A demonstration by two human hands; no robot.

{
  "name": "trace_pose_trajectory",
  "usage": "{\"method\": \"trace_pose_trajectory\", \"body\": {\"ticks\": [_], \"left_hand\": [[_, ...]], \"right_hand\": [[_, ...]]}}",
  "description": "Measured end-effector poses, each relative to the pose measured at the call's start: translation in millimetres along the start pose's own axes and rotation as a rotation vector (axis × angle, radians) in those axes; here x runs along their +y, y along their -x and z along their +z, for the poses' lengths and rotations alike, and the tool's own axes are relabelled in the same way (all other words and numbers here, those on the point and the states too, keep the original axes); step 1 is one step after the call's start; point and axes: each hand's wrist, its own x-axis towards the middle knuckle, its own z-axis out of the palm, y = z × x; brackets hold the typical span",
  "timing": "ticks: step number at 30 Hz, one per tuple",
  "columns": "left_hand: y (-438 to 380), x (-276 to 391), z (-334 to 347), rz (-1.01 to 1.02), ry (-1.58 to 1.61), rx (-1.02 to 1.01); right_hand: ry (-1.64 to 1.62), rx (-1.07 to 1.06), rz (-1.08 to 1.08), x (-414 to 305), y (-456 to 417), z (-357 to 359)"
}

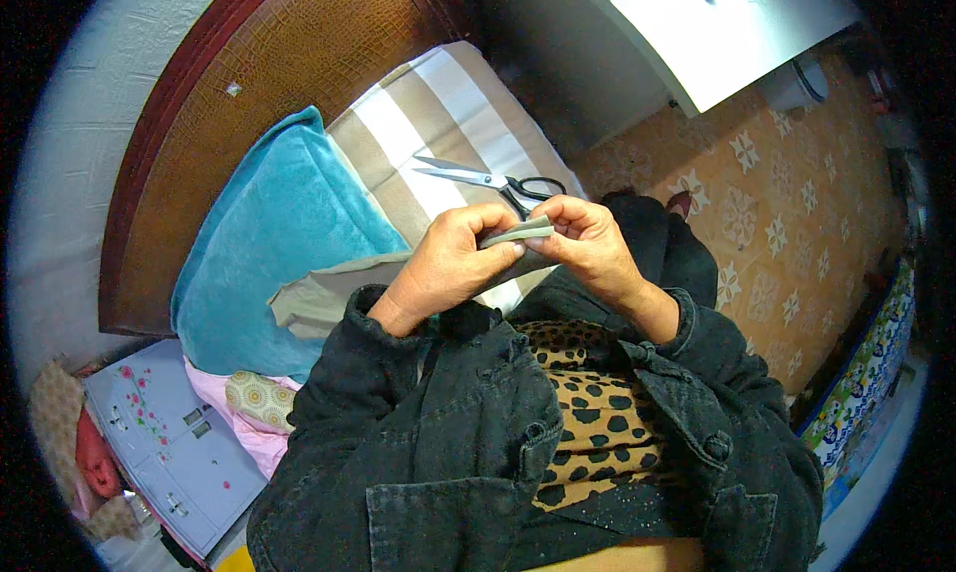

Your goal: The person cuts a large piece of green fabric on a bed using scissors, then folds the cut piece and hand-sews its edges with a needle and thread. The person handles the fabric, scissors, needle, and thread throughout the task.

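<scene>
Between my two hands is a folded edge of grey-green fabric (pixel 515 233), held in front of my chest. My left hand (pixel 455 251) pinches it between thumb and fingers. At its other end, my right hand (pixel 586 243) grips the fold with thumb and fingertips. The rest of the cloth (pixel 321 296) trails out beyond my left wrist, over the teal cushion. Just past my fingers lies a pair of scissors (pixel 478 178) with black handles, its blades slightly parted and pointing left. Part of one handle is hidden behind my hands.
The scissors rest on a striped bed cover (pixel 418 124). A teal cushion (pixel 276 221) leans by a brown padded headboard (pixel 299 42). A white-topped table (pixel 717 42) stands at upper right, above a patterned floor (pixel 762 221). A flowered pale cabinet (pixel 175 437) is at lower left.
</scene>
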Motion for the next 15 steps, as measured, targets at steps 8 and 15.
{"method": "trace_pose_trajectory", "body": {"ticks": [8,15], "left_hand": [[5,9,2,-0.112,0.227,0.027],[5,-1,1,-0.172,0.499,0.014]], "right_hand": [[0.024,0.082,0.089,-7,7,4],[-0.123,0.062,0.183,5,5,0]]}}
